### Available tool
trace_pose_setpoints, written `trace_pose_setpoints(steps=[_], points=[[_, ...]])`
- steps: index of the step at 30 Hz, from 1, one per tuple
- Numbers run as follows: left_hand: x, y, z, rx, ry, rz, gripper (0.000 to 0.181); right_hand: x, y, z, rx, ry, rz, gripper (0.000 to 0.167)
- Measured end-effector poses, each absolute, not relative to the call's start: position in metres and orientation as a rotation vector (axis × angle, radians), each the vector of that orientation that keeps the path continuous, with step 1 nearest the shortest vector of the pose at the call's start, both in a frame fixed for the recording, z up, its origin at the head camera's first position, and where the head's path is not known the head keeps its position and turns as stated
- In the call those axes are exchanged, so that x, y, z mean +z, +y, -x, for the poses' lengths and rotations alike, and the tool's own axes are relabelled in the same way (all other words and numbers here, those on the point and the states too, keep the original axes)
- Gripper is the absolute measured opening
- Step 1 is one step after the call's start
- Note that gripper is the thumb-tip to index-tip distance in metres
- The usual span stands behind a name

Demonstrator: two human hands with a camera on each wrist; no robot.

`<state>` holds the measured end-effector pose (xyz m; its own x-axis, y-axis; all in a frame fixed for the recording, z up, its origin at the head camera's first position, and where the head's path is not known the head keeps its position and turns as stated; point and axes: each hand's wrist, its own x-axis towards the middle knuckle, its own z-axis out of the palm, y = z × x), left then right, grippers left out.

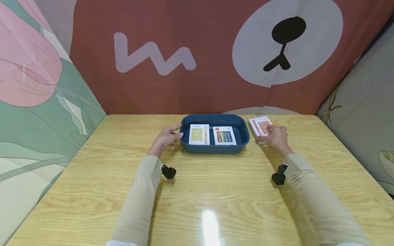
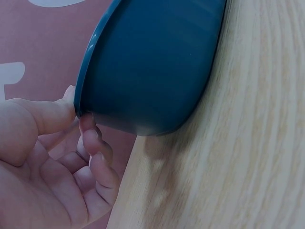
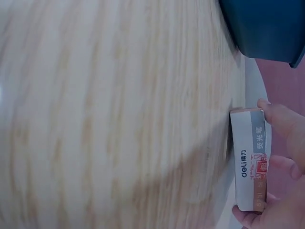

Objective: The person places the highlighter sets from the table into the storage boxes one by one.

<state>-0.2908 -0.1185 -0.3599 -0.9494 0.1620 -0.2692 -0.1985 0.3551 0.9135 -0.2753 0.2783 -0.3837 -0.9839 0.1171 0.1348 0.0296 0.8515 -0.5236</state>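
Note:
A dark blue plastic bin [image 1: 215, 149] stands on the table. My left hand [image 1: 167, 137] pinches its left rim, thumb [image 2: 52, 116] on one side and bent fingers below the edge. Inside the bin, a white box with a yellow panel [image 1: 198, 135] lies on the left. Beside it is a white box with a window [image 1: 224, 136] showing several coloured sticks. To the bin's right, my right hand [image 1: 278, 139] grips a white-and-orange highlighter box [image 3: 250, 160] by its sides, thumb opposite fingers. I cannot tell whether this box touches the table.
The wooden table [image 1: 197, 191] reaches back to a brown cloth wall [image 1: 184, 92] with a printed face. Printed cloth panels [image 1: 27, 130] flank both sides. Black wrist devices [image 1: 168, 172] hang at both sleeve cuffs. A bright reflection lies on the near tabletop.

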Motion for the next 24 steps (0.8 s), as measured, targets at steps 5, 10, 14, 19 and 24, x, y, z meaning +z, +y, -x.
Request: trace_pose_setpoints(steps=[5, 10, 14, 19, 24], points=[[-0.359, -0.118, 0.291, 1.615, 2.308, 0.033, 0.051, -0.382, 0.278, 0.274, 0.766, -2.85, 0.155, 0.069], [-0.358, -0.118, 0.29, 1.602, 2.314, 0.037, 0.051, -0.378, 0.282, 0.274, 0.832, -2.806, 0.193, 0.071], [-0.359, -0.118, 0.29, 1.605, 2.315, 0.036, 0.051, -0.375, 0.286, 0.272, 1.007, -2.785, 0.298, 0.068], [-0.359, -0.118, 0.291, 1.596, 2.317, 0.033, 0.051, -0.374, 0.293, 0.271, 1.31, -2.731, 0.476, 0.059], [-0.359, -0.118, 0.29, 1.612, 2.32, 0.027, 0.051, -0.373, 0.302, 0.272, 1.676, -2.557, 0.581, 0.053]])
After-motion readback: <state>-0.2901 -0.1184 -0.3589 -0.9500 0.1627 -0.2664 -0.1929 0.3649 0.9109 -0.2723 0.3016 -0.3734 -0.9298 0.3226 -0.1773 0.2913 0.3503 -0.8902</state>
